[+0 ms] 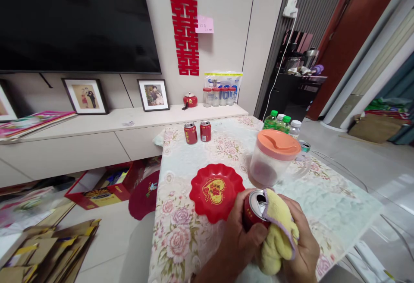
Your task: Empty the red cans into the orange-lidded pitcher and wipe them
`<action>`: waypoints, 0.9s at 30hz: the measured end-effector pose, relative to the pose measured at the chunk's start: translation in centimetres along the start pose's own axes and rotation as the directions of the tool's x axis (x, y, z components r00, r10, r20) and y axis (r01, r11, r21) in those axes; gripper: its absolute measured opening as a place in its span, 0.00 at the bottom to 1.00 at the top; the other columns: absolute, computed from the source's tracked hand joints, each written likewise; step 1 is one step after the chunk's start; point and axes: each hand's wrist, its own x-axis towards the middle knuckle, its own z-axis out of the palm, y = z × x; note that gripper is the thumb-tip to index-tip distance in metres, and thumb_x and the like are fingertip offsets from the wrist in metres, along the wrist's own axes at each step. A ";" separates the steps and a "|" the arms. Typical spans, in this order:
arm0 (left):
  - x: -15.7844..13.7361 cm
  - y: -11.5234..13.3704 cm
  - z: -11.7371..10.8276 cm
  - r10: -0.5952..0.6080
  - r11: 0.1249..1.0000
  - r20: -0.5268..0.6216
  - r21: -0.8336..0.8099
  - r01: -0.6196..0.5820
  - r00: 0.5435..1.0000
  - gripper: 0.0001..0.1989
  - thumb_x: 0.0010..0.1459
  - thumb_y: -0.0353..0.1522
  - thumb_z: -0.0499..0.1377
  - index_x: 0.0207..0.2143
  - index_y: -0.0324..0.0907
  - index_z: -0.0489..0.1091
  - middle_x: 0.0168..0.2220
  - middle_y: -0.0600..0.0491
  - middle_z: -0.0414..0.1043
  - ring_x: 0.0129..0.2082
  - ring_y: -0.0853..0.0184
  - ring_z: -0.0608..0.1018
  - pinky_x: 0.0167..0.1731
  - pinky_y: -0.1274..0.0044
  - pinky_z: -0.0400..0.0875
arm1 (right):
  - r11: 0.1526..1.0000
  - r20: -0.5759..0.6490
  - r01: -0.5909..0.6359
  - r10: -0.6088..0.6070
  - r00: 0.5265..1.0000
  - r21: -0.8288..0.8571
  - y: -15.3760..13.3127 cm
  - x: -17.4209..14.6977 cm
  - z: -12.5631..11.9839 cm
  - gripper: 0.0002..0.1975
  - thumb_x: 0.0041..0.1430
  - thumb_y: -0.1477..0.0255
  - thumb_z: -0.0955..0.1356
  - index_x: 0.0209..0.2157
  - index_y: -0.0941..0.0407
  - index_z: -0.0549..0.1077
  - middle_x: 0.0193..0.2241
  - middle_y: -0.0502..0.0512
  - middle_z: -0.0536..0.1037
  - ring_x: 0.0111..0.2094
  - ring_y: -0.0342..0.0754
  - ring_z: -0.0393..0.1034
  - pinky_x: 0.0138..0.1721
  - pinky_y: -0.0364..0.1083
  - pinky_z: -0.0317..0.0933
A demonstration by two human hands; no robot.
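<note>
My left hand (237,229) is wrapped round a red drink can (250,214), held upright with its silver top opened. In my right hand (302,240) is a yellow cloth (276,231) with a purple edge, bunched up and pressed against the can's right side and rim. Just left of the can, a red scalloped plate (200,188) with a gold heart print lies on the flowered tablecloth (181,253). Behind my hands stands a clear plastic pitcher (263,166) with an orange lid, dark liquid showing in its bottom.
Two more red cans, one (190,134) beside the other (205,132), stand at the table's far edge. Several bottles (278,121) and an opened can (304,146) are behind the pitcher. A white cabinet (123,123) runs along the wall; a maroon stool (142,201) is left.
</note>
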 end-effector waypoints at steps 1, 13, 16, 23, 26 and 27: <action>0.0 0.0 0.0 -0.008 1.000 0.001 0.006 0.008 1.000 0.37 0.55 0.58 0.70 0.58 0.46 0.73 0.54 0.44 0.80 0.53 0.50 0.80 0.56 0.60 0.76 | 0.999 -0.012 -0.045 0.045 0.999 0.028 0.0 0.1 0.0 0.19 0.67 0.66 0.70 0.59 0.45 0.79 0.56 0.55 0.81 0.55 0.58 0.76 0.55 0.55 0.71; -0.4 -0.3 -0.1 0.014 0.987 -0.013 0.159 -0.012 1.000 0.39 0.56 0.59 0.68 0.62 0.48 0.72 0.56 0.41 0.77 0.58 0.41 0.78 0.61 0.51 0.73 | 0.844 0.089 -0.451 0.445 0.891 0.290 -1.7 2.6 -0.4 0.15 0.44 0.59 0.82 0.34 0.48 0.85 0.29 0.51 0.86 0.22 0.50 0.73 0.26 0.47 0.74; -0.5 -0.2 0.0 -0.028 0.998 0.017 0.054 0.028 0.999 0.40 0.55 0.58 0.70 0.63 0.50 0.68 0.60 0.42 0.77 0.60 0.41 0.78 0.61 0.52 0.73 | 0.842 0.060 -0.462 0.465 0.884 0.280 -1.8 2.9 -0.4 0.14 0.44 0.60 0.82 0.32 0.48 0.84 0.27 0.51 0.85 0.21 0.51 0.74 0.23 0.47 0.72; -0.9 -0.3 -0.5 -0.058 0.982 0.042 0.180 0.050 0.997 0.32 0.67 0.58 0.59 0.61 0.47 0.69 0.56 0.44 0.78 0.54 0.50 0.80 0.58 0.57 0.75 | 0.782 0.075 -0.559 0.562 0.823 0.276 -1.0 2.3 -0.1 0.14 0.46 0.61 0.81 0.36 0.49 0.85 0.28 0.53 0.86 0.23 0.52 0.76 0.24 0.47 0.72; -0.8 -0.2 -0.7 -0.030 0.962 -0.002 0.273 0.030 1.000 0.35 0.70 0.58 0.54 0.65 0.44 0.69 0.61 0.41 0.74 0.60 0.49 0.76 0.65 0.57 0.71 | 0.788 0.025 -0.551 0.567 0.824 0.275 -0.5 1.5 -0.1 0.14 0.45 0.62 0.81 0.34 0.49 0.84 0.28 0.51 0.85 0.24 0.50 0.75 0.24 0.45 0.71; -0.7 -0.2 -0.7 -0.033 0.954 -0.023 0.298 0.038 0.999 0.37 0.70 0.58 0.53 0.67 0.43 0.68 0.64 0.39 0.71 0.64 0.48 0.74 0.68 0.56 0.68 | 0.814 0.010 -0.519 0.535 0.845 0.261 -0.4 1.3 -0.1 0.13 0.47 0.61 0.81 0.36 0.49 0.84 0.30 0.51 0.85 0.25 0.50 0.76 0.26 0.45 0.72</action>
